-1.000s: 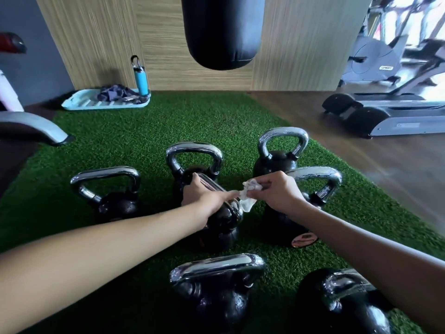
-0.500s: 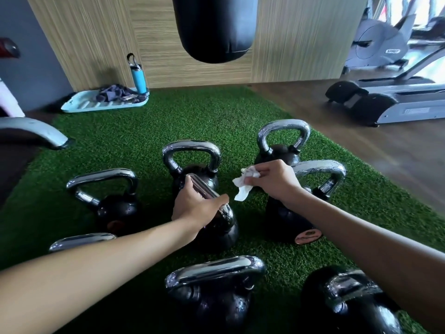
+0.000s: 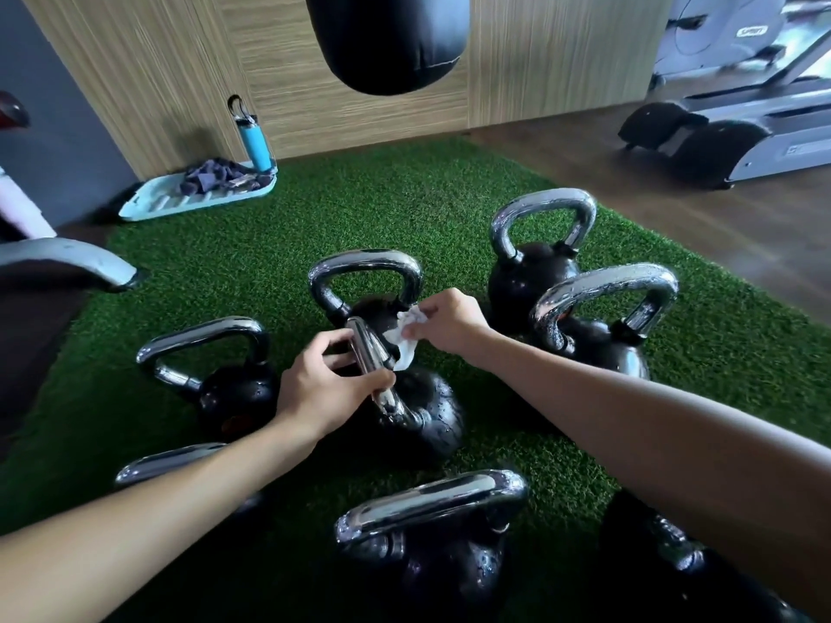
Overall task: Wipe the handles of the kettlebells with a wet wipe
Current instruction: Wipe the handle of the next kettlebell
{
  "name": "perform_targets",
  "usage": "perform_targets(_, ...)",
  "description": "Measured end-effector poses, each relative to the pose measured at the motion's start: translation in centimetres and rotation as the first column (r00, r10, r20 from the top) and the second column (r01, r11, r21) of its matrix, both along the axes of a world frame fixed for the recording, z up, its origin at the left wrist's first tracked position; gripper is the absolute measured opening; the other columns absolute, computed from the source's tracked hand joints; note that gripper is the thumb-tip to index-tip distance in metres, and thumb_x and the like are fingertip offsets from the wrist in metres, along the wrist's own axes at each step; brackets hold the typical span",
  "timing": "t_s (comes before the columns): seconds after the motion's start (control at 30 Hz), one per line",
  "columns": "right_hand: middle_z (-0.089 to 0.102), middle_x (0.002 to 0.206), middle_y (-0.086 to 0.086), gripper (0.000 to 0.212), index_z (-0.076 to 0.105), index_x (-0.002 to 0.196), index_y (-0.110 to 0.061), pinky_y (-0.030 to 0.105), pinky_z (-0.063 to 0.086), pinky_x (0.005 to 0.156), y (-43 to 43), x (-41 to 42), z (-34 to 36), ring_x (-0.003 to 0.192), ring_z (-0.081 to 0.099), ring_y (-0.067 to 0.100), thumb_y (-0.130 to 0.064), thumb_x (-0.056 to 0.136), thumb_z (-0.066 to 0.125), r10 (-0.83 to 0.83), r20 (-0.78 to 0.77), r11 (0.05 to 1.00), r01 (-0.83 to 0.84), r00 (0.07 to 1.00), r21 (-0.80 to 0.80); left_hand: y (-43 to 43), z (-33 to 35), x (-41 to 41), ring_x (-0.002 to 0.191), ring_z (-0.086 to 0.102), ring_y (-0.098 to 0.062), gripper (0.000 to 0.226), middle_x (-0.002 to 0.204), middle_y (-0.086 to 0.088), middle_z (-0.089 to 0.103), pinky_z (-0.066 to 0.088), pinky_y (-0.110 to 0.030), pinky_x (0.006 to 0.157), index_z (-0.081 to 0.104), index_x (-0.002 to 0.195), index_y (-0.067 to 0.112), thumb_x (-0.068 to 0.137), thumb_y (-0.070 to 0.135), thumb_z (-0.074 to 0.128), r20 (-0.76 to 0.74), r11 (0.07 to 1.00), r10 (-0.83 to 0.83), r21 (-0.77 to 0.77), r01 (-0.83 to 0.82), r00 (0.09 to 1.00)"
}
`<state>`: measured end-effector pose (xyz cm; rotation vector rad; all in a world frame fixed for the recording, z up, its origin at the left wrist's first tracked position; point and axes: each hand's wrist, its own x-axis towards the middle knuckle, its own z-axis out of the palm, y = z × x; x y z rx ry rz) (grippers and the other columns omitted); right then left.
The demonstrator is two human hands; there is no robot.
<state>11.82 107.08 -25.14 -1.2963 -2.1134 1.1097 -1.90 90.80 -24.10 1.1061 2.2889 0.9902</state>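
Surface: green artificial turf mat [image 3: 404, 204] over brown wooden floor [image 3: 742, 227], wood-panelled wall [image 3: 539, 60] behind; a black hanging punching bag [image 3: 386, 38], grey treadmill [image 3: 719, 141] and blue water bottle [image 3: 254, 143] beside a pale blue tray [image 3: 157, 204] stand around, and black kettlebells with chrome handles [image 3: 530, 281] are grouped on the turf. Writing: a logo on the grey machine [image 3: 719, 33] at upper right, too blurred to read. Left hand [image 3: 323, 388] grips, fingers curled, the chrome handle [image 3: 373, 361] of the central kettlebell [image 3: 431, 415]; right hand [image 3: 449, 326] pinches a crumpled white wet wipe [image 3: 404, 335] touching that handle's right side.
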Motion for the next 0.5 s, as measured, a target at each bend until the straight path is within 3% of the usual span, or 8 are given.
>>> perform_targets(0.2,0.071,0.073,-0.002,0.021,0.077,0.083,-0.013,0.026,0.051,0.049,0.5,-3.5,-2.1,0.060,0.063,0.011,-0.031,0.077,0.084,-0.031,0.064,0.999,0.029,0.997,0.021,-0.4,0.4,-1.5,0.105,0.062,-0.005,0.076,0.117,0.015,0.073,0.041,-0.026,0.086,0.060,0.131,0.043,0.062,0.056,0.090,-0.024,0.999,-0.040,-0.014,0.040,0.999)
perform_targets(0.33,0.064,0.064,-0.005,0.008,0.077,0.079,-0.019,0.017,0.038,0.041,0.0,-5.3,-3.3,0.053,0.054,0.005,-0.024,0.083,0.081,0.037,0.104,0.999,-0.038,0.994,0.010,-0.5,1.2,-2.8,0.106,0.061,-0.006,0.080,0.124,0.012,0.071,0.039,-0.026,0.090,0.060,0.132,0.043,0.060,0.058,0.090,0.022,0.991,-0.115,-0.063,0.116,0.993)
perform_targets(0.5,0.074,0.074,-0.005,0.009,0.082,0.089,-0.022,0.017,0.042,0.044,-0.2,-7.3,-1.9,0.059,0.058,0.008,-0.028,0.089,0.075,0.057,-0.035,0.995,-0.055,0.998,0.078,-0.5,1.5,-4.1,0.101,0.062,0.001,0.092,0.116,0.015,0.071,0.041,-0.024,0.090,0.060,0.136,0.039,0.052,0.061,0.089,0.047,0.981,-0.175,-0.075,0.179,0.983)
